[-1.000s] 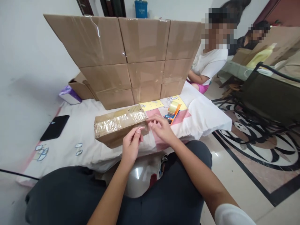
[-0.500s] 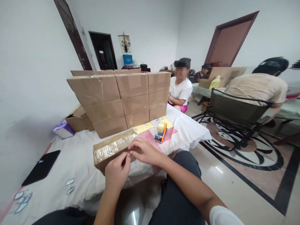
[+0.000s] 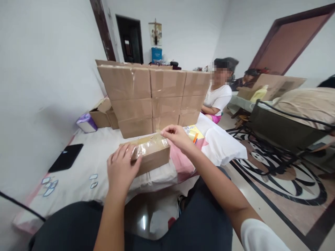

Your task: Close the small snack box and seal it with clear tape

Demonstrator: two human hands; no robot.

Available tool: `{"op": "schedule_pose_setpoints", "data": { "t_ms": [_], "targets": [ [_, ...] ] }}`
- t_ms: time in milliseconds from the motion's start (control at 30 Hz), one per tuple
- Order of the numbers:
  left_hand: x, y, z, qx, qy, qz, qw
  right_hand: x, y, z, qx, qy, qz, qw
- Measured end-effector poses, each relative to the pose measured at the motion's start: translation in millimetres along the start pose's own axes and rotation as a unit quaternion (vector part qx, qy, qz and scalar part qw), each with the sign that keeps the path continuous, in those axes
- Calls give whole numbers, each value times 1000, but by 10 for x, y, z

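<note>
Now the hands, brought together half a second ago, are parted: the left hand [image 3: 121, 167] is laid open over the left end of the cardboard box [image 3: 154, 161], the right hand [image 3: 178, 138] is pinched at its right end, contents unclear. Glossy, wrinkled tape [image 3: 148, 147] is stretched along the top; the box is set before stacked cartons [image 3: 166, 83].

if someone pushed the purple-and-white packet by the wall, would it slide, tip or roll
The purple-and-white packet probably won't roll, since its sides look flat and boxy. It may slide with some drag, as it rests on wrinkled cloth. The open cardboard box close beside it might stop a push that way.
</note>
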State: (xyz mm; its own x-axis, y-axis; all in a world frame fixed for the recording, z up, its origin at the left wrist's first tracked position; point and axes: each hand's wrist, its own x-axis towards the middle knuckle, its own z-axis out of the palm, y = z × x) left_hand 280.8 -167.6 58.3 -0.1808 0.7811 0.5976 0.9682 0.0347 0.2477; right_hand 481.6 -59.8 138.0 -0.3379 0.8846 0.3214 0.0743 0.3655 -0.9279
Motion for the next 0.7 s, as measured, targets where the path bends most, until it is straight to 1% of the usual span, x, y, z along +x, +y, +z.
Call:
{"op": "schedule_pose_setpoints", "data": {
  "t_ms": [67,133,200,267,400,533,567,633,700],
  "targets": [
    [33,52,115,-25,-23,16,999,180,80,63,23,-21,63,998],
    [62,116,196,-38,-51,13,998,302,162,147,31,-54,113,992],
    [76,164,228,-40,-73,7,997,372,235,237,27,-82,134,987],
    [68,190,220,-28,-76,-2,997,407,307,321,1,-94,122,988],
    [29,211,168,7,-60,-22,998,423,452,443,-76,-89,64,991],
    [11,215,154,-10,-60,-21,998,417,513,475,-151,-26,30,988],
    [10,213,156,-14,-60,-22,998,414,511,478,-164,-24,30,986],
    [8,209,162,-22,-56,-26,998,406,500,492,-201,-49,48,977],
    [6,203,167,-26,-52,-28,998,391,494,527,-266,-66,78,959]
  ]
}}
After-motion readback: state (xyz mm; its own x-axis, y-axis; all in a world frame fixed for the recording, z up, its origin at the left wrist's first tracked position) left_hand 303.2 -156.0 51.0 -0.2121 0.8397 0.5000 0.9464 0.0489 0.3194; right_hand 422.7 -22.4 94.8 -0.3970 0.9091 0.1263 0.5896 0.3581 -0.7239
